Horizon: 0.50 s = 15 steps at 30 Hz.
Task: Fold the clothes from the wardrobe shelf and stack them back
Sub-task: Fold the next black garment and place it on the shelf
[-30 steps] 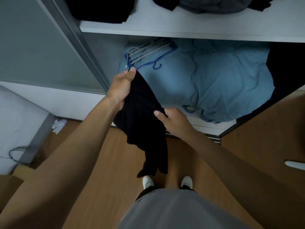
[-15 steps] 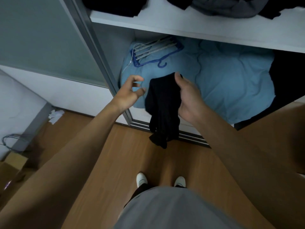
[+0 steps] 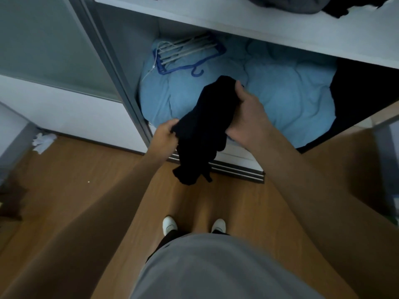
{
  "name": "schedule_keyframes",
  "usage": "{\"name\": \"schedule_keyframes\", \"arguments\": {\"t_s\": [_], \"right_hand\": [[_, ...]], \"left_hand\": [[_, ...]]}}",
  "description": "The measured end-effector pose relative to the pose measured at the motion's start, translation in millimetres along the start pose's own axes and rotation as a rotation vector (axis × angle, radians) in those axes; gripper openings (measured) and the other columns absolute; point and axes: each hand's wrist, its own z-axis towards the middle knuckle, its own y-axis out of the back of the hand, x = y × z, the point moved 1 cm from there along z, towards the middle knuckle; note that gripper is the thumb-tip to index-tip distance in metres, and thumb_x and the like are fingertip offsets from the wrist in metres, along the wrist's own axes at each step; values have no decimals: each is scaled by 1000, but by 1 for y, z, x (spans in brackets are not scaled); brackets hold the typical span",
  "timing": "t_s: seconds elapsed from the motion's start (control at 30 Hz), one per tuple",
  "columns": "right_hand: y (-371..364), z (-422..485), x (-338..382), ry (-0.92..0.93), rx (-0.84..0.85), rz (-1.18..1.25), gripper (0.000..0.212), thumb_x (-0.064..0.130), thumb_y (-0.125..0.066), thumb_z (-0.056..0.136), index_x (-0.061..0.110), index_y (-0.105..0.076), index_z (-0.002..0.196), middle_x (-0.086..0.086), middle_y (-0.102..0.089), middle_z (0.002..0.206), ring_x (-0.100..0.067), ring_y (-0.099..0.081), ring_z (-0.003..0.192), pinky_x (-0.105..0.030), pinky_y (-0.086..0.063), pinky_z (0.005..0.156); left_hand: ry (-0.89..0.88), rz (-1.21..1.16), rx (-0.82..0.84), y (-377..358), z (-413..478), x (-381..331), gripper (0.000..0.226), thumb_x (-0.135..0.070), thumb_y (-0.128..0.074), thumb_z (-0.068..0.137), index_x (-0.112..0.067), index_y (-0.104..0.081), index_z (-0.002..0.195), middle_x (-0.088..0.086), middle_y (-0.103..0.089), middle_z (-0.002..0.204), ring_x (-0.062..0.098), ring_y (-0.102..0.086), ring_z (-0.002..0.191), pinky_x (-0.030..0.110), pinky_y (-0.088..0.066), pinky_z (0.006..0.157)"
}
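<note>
The garment (image 3: pixel 203 128), black and bunched, is held in the air by both hands. The right hand (image 3: pixel 248 119) is raised, with its fingers curled round the garment's upper end. The left hand (image 3: pixel 165 135) is set lower and to the left of that grip, where the garment's left edge is pinched. Both forearms are extended forward. Below the two grips the cloth hangs loose above the floor (image 3: pixel 97 169). Beyond the grips, a duvet (image 3: pixel 291 100) and a hanger (image 3: pixel 190 52) lie under the shelf (image 3: pixel 237 22).
</note>
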Motion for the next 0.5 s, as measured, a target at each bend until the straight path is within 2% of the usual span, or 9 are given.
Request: {"name": "schedule_keyframes", "arguments": {"t_s": [0.07,0.1,0.2,0.3,0.33,0.4,0.43,0.5], "right_hand": [[14,3,7,32,-50,-91,44,40,-53,100,10,-60,131,-15,-69,121,-29,-69,107,-40,-59,80],[21,5,9,60,-92,-161,40,39,-55,99,14,-61,129,-13,-69,121,-27,-69,106,-38,-60,77],[44,11,11,161,-271,-586,16,37,-60,97,23,-68,96,-7,-72,102,-22,-72,92,-33,-61,73],[68,17,8,139,-361,-997,22,37,-65,91,17,-67,83,-9,-73,93,-28,-71,88,-33,-57,72],[74,19,6,135,-358,-1186,28,42,-65,89,15,-67,87,-7,-71,94,-29,-70,94,-32,-53,72],[82,18,1,184,-370,-1550,52,59,-63,84,16,-62,114,-5,-62,114,-27,-63,108,-33,-48,86],[81,16,-1,247,-369,-1625,63,68,-59,81,20,-57,122,-5,-54,122,-27,-60,111,-37,-48,94],[75,8,-7,400,-292,-1623,73,84,-50,73,31,-54,124,2,-45,124,-22,-58,113,-44,-47,99]], "left_hand": [[24,-136,-65,15,5,-1,33,0,-46,98,-24,-67,87,-14,-70,75,2,-67,76,9,-48,66],[45,-184,-88,22,9,-1,30,-7,-48,100,-24,-69,87,-14,-72,75,1,-68,75,11,-49,66],[84,-190,-113,32,18,-9,24,-20,-54,97,-16,-70,81,-4,-70,73,10,-65,69,22,-49,63],[65,-182,-43,30,19,-33,30,-22,-59,93,-19,-60,63,-3,-57,55,10,-51,49,20,-38,46],[53,-173,-1,27,19,-39,29,-21,-60,92,-17,-58,63,0,-54,55,10,-48,47,20,-35,44],[41,-138,73,22,19,-49,24,-21,-62,90,-12,-57,68,5,-49,58,12,-44,47,21,-33,43],[40,-125,93,20,19,-53,24,-21,-62,90,-12,-57,68,4,-47,57,12,-43,46,21,-32,43],[68,-142,105,19,21,-59,25,-20,-62,91,-14,-56,67,1,-49,55,12,-45,45,19,-33,43]]}}
